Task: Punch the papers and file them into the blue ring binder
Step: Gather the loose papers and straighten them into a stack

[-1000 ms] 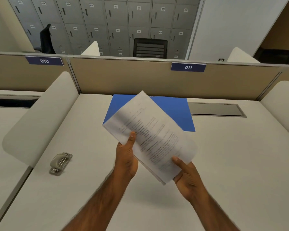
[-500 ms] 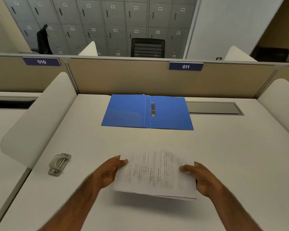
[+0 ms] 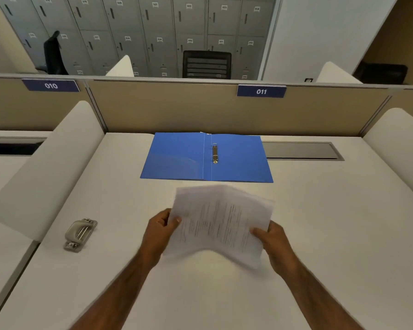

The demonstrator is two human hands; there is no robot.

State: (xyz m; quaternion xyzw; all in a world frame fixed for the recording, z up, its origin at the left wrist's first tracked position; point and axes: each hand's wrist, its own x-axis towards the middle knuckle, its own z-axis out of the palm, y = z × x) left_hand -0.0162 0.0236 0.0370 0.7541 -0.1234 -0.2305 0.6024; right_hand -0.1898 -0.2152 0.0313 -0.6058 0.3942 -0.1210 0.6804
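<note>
We hold the stack of papers (image 3: 221,225) with both hands above the surface (image 3: 332,222), in front of the blue ring binder (image 3: 177,160). The fingers (image 3: 174,220) of the left hand (image 3: 161,231) pinch the left edge, with the thumb on top. The right hand (image 3: 273,244) grips the right edge in the same way.

Half a second ago the stack was lower and almost flat. Now it is raised and tilted, its far edge close to the near edge of the binder. The sheets are slightly fanned at the top and the near edge bows upward in the middle. One second ago the papers were high up and covered part of the binder; now the binder is fully visible. It has not moved: it lies open and flat at the far side of the surface, with the ring mechanism (image 3: 215,154) just right of its spine. The hole punch (image 3: 80,234) also stays at its place on the left, well apart from the papers.

The papers carry printed lines, but they are blurred and we cannot read them. On the partition behind, one dark blue label (image 3: 50,85) reads "010" and another label (image 3: 261,91) reads "011". The grey lockers (image 3: 153,32) have small number tags, too blurred to read with certainty.
</note>
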